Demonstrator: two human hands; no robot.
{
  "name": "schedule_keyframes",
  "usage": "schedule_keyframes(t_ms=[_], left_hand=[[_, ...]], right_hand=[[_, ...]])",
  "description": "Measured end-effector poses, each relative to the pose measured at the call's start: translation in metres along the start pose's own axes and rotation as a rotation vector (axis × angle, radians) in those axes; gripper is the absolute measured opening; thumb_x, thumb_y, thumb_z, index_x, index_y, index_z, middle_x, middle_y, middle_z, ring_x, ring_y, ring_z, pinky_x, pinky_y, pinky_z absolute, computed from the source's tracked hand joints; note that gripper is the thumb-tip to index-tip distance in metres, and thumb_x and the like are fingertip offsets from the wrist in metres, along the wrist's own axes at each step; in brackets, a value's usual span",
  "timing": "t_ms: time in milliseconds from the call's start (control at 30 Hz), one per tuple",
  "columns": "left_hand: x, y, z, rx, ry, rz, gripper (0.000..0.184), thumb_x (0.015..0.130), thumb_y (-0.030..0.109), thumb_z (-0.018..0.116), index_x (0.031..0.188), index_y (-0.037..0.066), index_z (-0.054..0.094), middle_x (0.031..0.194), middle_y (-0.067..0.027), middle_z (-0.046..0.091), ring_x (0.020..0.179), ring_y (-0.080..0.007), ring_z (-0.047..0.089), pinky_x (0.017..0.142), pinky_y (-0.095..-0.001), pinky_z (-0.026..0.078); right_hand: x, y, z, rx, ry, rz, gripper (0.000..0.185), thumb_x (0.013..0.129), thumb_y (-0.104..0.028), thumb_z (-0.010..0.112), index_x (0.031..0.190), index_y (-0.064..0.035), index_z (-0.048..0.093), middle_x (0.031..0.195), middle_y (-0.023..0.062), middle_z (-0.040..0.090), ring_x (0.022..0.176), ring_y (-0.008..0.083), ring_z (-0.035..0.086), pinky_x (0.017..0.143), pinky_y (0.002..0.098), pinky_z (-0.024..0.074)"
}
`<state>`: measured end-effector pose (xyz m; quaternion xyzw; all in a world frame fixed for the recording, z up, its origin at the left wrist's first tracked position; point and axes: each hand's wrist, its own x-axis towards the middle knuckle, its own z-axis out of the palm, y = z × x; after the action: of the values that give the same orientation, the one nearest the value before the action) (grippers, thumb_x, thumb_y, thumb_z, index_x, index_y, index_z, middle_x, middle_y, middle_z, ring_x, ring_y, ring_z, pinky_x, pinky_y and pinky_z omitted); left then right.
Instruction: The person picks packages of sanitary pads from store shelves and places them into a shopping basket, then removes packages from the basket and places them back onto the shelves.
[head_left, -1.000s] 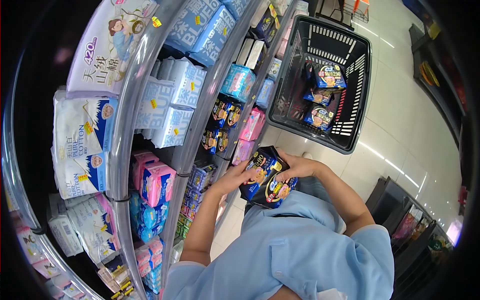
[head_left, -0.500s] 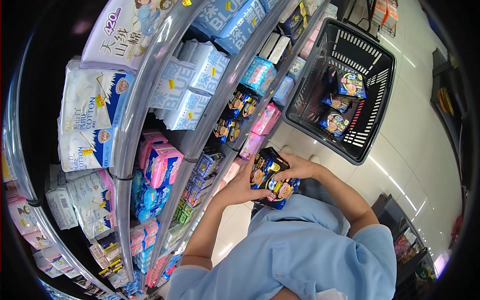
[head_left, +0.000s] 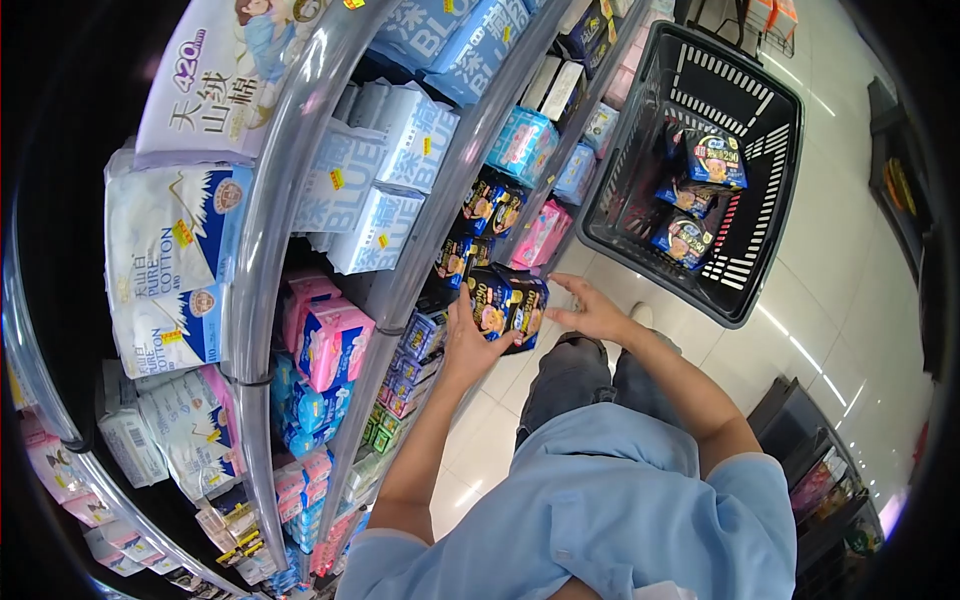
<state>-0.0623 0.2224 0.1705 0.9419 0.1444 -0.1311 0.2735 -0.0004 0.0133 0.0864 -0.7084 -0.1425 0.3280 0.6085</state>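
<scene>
Dark blue packs of sanitary pads [head_left: 508, 303], printed "290", sit side by side at the edge of a shelf. My left hand [head_left: 470, 345] grips them from the left and below, fingers up one side and thumb along the bottom. My right hand [head_left: 592, 312] is at their right edge with fingers spread; whether its fingertips touch the packs I cannot tell. Similar dark blue packs [head_left: 493, 205] stand on the shelf just behind. Inside a black shopping basket [head_left: 690, 290] lie several more packs of the same look [head_left: 716, 160].
Shelves with clear front rails [head_left: 262, 250] run along the left, filled with pad packs. Pink packs [head_left: 541, 236] are on a lower shelf beside the held ones. The basket stands at the upper right above the tiled floor [head_left: 830, 290]. Dark racks [head_left: 800, 440] are at the right.
Both hands and the packs have moved left, from in front of my body to the shelf. My right hand has come off the packs' top and opened.
</scene>
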Motion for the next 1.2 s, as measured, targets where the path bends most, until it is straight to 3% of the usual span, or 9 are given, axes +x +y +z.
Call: schedule_keyframes(t_ms=[267, 433, 567, 733, 900, 1000, 1200], left_hand=[[0.036, -0.044, 0.018, 0.193, 0.144, 0.080, 0.112, 0.056, 0.022, 0.082, 0.137, -0.006, 0.010, 0.120, -0.0263, 0.037, 0.109, -0.0400, 0.039, 0.096, -0.0438, 0.032], [0.050, -0.062, 0.024, 0.353, 0.130, 0.095, 0.111, 0.058, 0.039, 0.079, 0.138, -0.002, 0.014, 0.116, -0.0249, 0.042, 0.107, -0.0386, 0.040, 0.092, -0.0447, 0.033], [0.058, -0.068, 0.026, 0.371, 0.071, 0.047, 0.109, 0.058, 0.040, 0.079, 0.138, 0.001, 0.016, 0.118, -0.0218, 0.042, 0.107, -0.0374, 0.041, 0.092, -0.0452, 0.033], [0.065, -0.084, 0.028, 0.422, 0.048, 0.023, 0.107, 0.057, 0.040, 0.079, 0.137, 0.001, 0.019, 0.120, -0.0185, 0.041, 0.110, -0.0368, 0.039, 0.093, -0.0454, 0.033], [0.079, -0.090, 0.024, 0.402, 0.016, 0.011, 0.108, 0.057, 0.038, 0.079, 0.138, 0.002, 0.017, 0.129, -0.0197, 0.036, 0.120, -0.0378, 0.033, 0.101, -0.0440, 0.027], [0.086, -0.095, 0.024, 0.415, 0.090, 0.067, 0.111, 0.057, 0.030, 0.080, 0.139, 0.003, 0.011, 0.136, -0.0201, 0.031, 0.119, -0.0383, 0.034, 0.101, -0.0435, 0.028], [0.099, -0.105, 0.023, 0.385, 0.087, 0.015, 0.105, 0.060, 0.026, 0.080, 0.139, 0.003, 0.014, 0.132, -0.0223, 0.033, 0.121, -0.0400, 0.031, 0.102, -0.0458, 0.026]], right_hand=[[0.013, 0.043, 0.016, -0.113, -0.002, 0.208, 0.065, 0.074, -0.038, 0.064, 0.124, -0.0006, 0.046, 0.116, 0.0212, 0.053, 0.098, 0.0313, 0.057, 0.085, 0.0368, 0.0463], [0.006, 0.059, 0.025, -0.074, 0.030, 0.276, 0.060, 0.075, -0.036, 0.063, 0.121, -0.0001, 0.048, 0.113, 0.0204, 0.055, 0.097, 0.0315, 0.058, 0.084, 0.0370, 0.0467], [-0.001, 0.053, 0.023, -0.052, 0.024, 0.370, 0.057, 0.078, -0.033, 0.062, 0.121, 0.0011, 0.047, 0.112, 0.0170, 0.057, 0.100, 0.0264, 0.057, 0.087, 0.0336, 0.0442], [-0.005, 0.064, 0.025, -0.055, 0.058, 0.391, 0.056, 0.076, -0.034, 0.061, 0.119, 0.0001, 0.049, 0.109, 0.0191, 0.058, 0.095, 0.0301, 0.060, 0.083, 0.0360, 0.0472], [-0.002, 0.069, 0.026, -0.019, 0.097, 0.419, 0.054, 0.077, -0.033, 0.060, 0.119, 0.0001, 0.049, 0.109, 0.0186, 0.059, 0.094, 0.0291, 0.060, 0.083, 0.0352, 0.0469], [0.000, 0.071, 0.028, 0.006, 0.125, 0.409, 0.054, 0.077, -0.032, 0.059, 0.118, 0.0003, 0.049, 0.108, 0.0185, 0.059, 0.094, 0.0288, 0.060, 0.083, 0.0353, 0.0467], [0.002, 0.050, 0.020, -0.005, 0.137, 0.393, 0.051, 0.078, -0.030, 0.060, 0.117, 0.0007, 0.050, 0.108, 0.0187, 0.058, 0.093, 0.0278, 0.060, 0.082, 0.0347, 0.0468]])
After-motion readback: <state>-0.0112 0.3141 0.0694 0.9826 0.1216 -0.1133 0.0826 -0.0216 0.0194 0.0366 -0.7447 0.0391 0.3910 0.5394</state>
